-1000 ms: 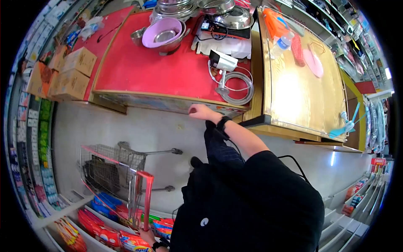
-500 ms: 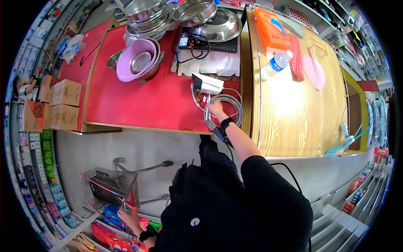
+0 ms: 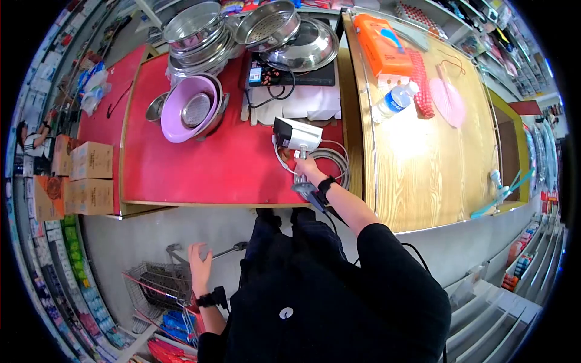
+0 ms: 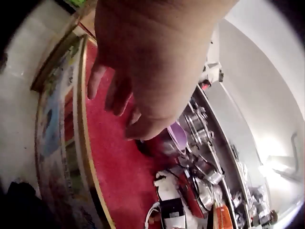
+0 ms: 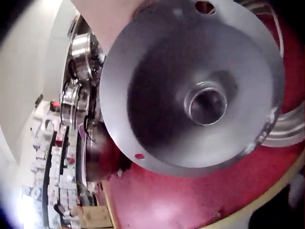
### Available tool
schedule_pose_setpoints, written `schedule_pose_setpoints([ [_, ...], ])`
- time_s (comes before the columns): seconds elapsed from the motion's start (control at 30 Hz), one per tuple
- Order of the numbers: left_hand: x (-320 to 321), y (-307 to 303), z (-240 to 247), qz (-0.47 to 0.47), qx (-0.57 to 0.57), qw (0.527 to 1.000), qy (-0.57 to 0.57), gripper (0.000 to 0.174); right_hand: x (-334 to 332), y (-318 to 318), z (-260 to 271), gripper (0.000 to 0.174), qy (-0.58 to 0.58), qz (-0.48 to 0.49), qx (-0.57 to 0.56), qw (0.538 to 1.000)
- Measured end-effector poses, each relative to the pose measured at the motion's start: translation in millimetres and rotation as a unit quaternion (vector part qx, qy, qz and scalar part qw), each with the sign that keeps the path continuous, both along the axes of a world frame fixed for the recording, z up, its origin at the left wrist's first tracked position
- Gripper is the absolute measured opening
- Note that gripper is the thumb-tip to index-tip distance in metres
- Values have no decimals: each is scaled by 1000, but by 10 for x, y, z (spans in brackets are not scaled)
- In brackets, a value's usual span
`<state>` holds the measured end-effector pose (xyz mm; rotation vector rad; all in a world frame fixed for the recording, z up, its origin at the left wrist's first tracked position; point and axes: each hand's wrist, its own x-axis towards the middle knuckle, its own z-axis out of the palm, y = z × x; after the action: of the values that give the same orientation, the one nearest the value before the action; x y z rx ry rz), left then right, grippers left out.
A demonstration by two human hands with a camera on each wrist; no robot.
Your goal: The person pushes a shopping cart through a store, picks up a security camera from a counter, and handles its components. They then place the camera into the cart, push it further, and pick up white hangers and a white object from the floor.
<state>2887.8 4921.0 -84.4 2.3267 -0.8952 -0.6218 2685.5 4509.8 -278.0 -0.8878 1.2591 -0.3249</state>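
A white and black surveillance-type camera (image 3: pixel 304 137) on a metal stem stands at the red table's front right. My right hand (image 3: pixel 310 171) grips the stem below its body. The stem's round metal base (image 5: pixel 238 138) fills much of the right wrist view, hiding the fingers; part of the hand (image 5: pixel 109 19) shows above it. A coil of grey cable (image 3: pixel 345 172) lies beside it. My left hand (image 3: pixel 200 266) is raised in front of the table's edge, fingers spread and slightly bent, holding nothing; the left wrist view shows this hand (image 4: pixel 147 62) from close up.
On the red table (image 3: pixel 230 175) are a purple basin (image 3: pixel 172 115), steel pans (image 3: pixel 193 27) and a black appliance (image 3: pixel 321 72). A wooden table (image 3: pixel 436 175) adjoins on the right, with a bottle (image 3: pixel 394 101). A shopping cart (image 3: pixel 148 287) and cardboard boxes (image 3: pixel 92 160) are at the left.
My right hand has moved from in front of the table onto the camera's stem and taken hold. My left hand has let go of the cart's red handle and risen towards the table.
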Motion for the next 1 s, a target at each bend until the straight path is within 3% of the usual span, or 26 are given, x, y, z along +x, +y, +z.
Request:
schedule_pose_setpoints([
  [0.1, 325, -391, -210, -74, -49, 995, -43, 28, -153, 157, 447, 13, -18, 33, -27, 999],
  [0.3, 621, -1428, -167, -115, -130, 981, 83, 31, -223, 393, 1024, 11, -72, 59, 13, 996],
  [0.43, 629, -1953, -152, -154, -171, 967, 111, 53, -227, 574, 1273, 11, -161, 71, 68, 982],
  [0.6, 552, -2329, 141, -201, -210, 950, 117, 91, -181, 744, 1768, 15, -163, 138, 36, 976],
  [0.7, 500, -2416, 306, -246, -231, 937, 90, 105, -161, 814, 1809, 23, -190, 163, 32, 968],
  [0.8, 480, -2454, 289, -262, -286, 911, 141, 111, -157, 891, 1913, 32, -198, 180, 16, 963],
  [1.0, 508, -2314, 283, -236, -331, 903, 139, 129, -126, 998, 2214, 34, -212, 179, 3, 961],
])
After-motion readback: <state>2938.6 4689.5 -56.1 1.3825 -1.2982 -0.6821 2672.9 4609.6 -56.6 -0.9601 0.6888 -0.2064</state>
